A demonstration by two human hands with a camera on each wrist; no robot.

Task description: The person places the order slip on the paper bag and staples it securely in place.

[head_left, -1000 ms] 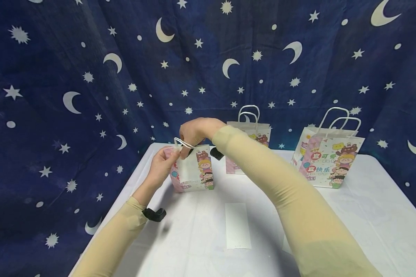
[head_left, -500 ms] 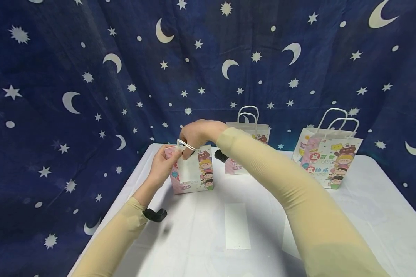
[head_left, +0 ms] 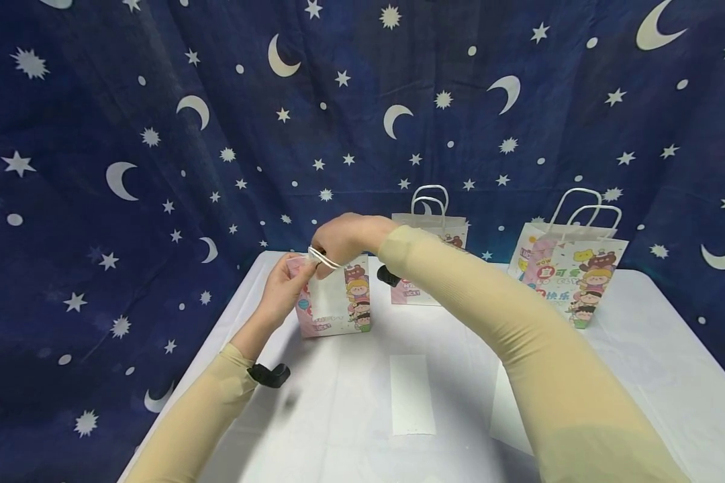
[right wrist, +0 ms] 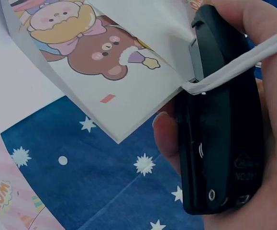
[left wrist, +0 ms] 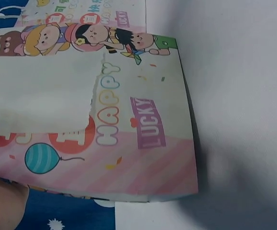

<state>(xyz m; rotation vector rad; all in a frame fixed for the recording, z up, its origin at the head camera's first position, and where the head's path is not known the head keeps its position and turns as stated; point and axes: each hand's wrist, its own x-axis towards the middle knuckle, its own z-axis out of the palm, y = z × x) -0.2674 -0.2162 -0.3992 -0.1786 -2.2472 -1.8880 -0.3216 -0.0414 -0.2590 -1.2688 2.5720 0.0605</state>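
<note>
At the table's left stands a small paper gift bag [head_left: 341, 325] printed with cartoon figures and white twisted handles [head_left: 325, 259]. A blank white paper slip [left wrist: 42, 91] with a torn edge lies against its front. My left hand [head_left: 280, 287] pinches the bag's top left corner with the slip. My right hand [head_left: 344, 238] grips a black stapler [right wrist: 219, 143], whose mouth straddles the bag's top edge and the slip in the right wrist view. One handle strand crosses over the stapler. Whether the stapler is pressed fully down I cannot tell.
Another cartoon bag [head_left: 419, 292] stands behind my right forearm, and further bags [head_left: 580, 268] stand at the right. Two white paper slips [head_left: 412, 396] lie on the white tablecloth [head_left: 338, 416], one partly under the right arm. A dark blue moon-and-star curtain [head_left: 248, 121] hangs behind.
The near bag's handles have tipped lower over the right hand's fingers. The right hand has shifted slightly down. The left hand keeps its pinch on the bag's corner.
</note>
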